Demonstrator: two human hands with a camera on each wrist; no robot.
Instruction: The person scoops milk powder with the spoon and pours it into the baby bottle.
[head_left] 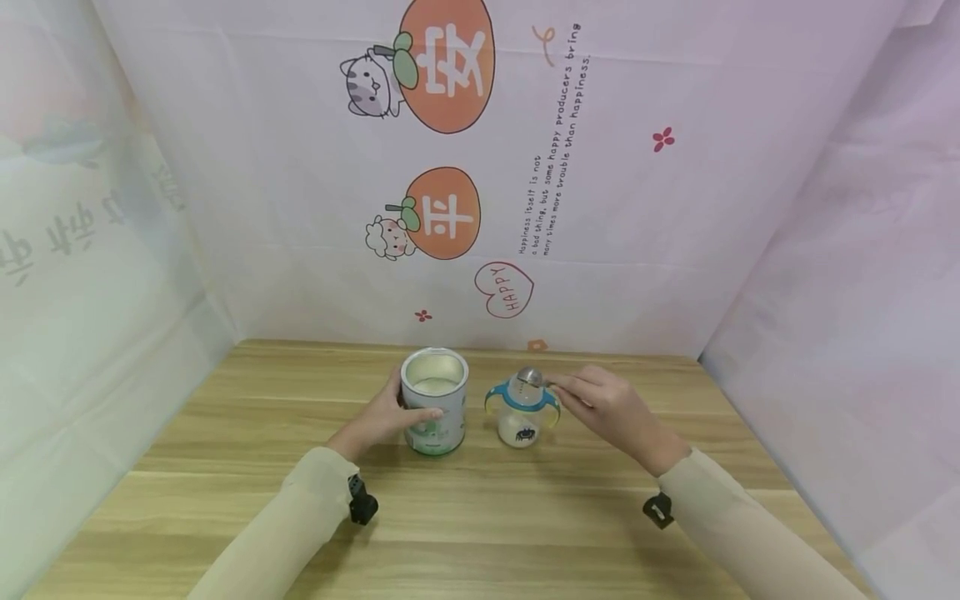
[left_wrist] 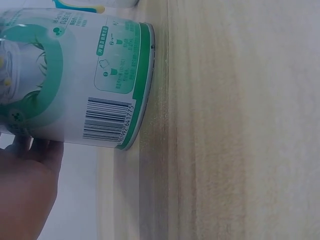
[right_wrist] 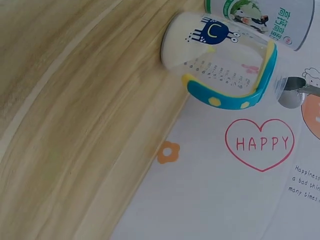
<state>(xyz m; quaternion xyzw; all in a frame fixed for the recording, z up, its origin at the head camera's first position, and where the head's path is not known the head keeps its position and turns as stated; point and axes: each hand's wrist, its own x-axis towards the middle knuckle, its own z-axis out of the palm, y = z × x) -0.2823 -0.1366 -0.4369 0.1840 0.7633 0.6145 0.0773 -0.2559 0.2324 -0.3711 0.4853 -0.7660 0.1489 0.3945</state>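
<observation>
A round milk powder can (head_left: pixel 438 421), open at the top with pale powder inside, stands on the table. My left hand (head_left: pixel 384 415) grips its left side, the thumb across the front; in the left wrist view the fingers (left_wrist: pixel 37 152) reach behind the can (left_wrist: pixel 75 75). To its right stands a clear baby bottle (head_left: pixel 519 432) with a blue and yellow two-handled collar and a whitish content at the bottom. My right hand (head_left: pixel 606 408) pinches the handle of a metal spoon (head_left: pixel 529 377), whose bowl (right_wrist: pixel 291 96) is right at the bottle's open mouth. The right hand is outside the right wrist view.
The wooden table (head_left: pixel 495 525) ends at a printed white cloth (head_left: pixel 600 208) hanging close behind the can and bottle. More cloth (head_left: pixel 832 275) hangs at the left and right sides. A small black device (head_left: pixel 363 500) is strapped at each wrist.
</observation>
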